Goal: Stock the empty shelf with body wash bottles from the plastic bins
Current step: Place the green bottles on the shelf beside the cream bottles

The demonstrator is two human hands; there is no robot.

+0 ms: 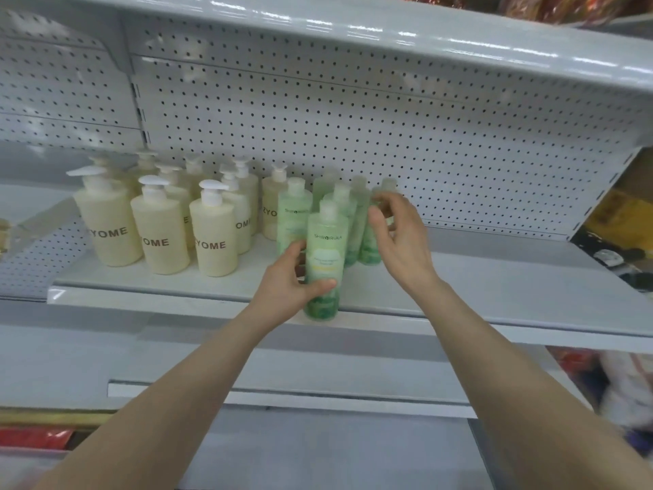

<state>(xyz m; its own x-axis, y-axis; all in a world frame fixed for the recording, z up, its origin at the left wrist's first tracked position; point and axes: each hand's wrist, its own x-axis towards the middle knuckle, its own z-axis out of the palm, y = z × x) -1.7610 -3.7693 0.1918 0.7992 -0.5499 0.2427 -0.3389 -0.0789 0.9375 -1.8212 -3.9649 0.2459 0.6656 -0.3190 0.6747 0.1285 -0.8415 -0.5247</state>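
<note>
Left hand grips the front green bottle low on its body, thumb across the front, fingers curled round the left side. The bottle is upright, long axis vertical, cap pointing to 12 o'clock, "SHIROIRUKA" label facing the camera. Its base is at the front edge of the shelf; whether it touches the shelf can't be told.

Right hand is at 2 o'clock of that bottle, fingers loosely curled by the blurred top of a rear bottle. Can't tell if it pinches it or only touches it.

More green bottles stand upright at 12 o'clock of the held one, close together. Cream pump bottles marked "ZYOME" stand upright at 9 o'clock, pump spouts pointing various ways. The pegboard back panel is behind them and the upper shelf above.
</note>
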